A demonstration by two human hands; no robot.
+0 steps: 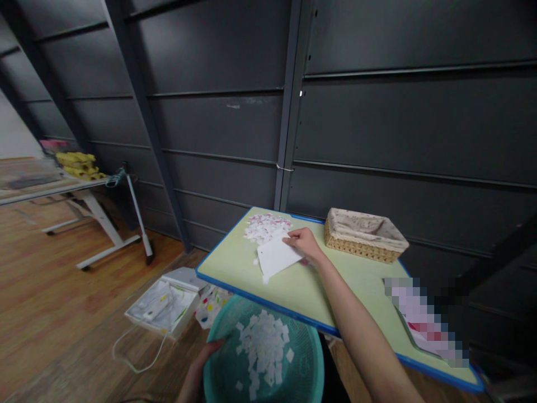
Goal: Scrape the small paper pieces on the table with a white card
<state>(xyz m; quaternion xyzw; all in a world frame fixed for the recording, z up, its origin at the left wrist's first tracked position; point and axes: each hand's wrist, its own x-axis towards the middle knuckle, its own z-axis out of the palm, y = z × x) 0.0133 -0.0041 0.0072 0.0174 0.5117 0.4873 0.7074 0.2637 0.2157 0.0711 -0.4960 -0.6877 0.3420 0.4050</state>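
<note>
My right hand [302, 242] reaches over the pale green table [319, 291] and is closed on the edge of a white card [276, 256] lying flat on the tabletop. Just beyond the card lies a pile of small white and pink paper scraps [265, 226] at the table's far left corner. My left hand [203, 358] grips the rim of a teal plastic basin [293, 375] held below the table's front edge. Several white paper scraps [262, 347] lie inside the basin.
A wicker basket with cloth lining [363, 234] stands at the table's back. A blurred-out item [423, 322] lies at the right. On the wooden floor sit an open white box with a cord [161, 305] and coloured papers. Another table [42, 182] stands far left before the dark wall.
</note>
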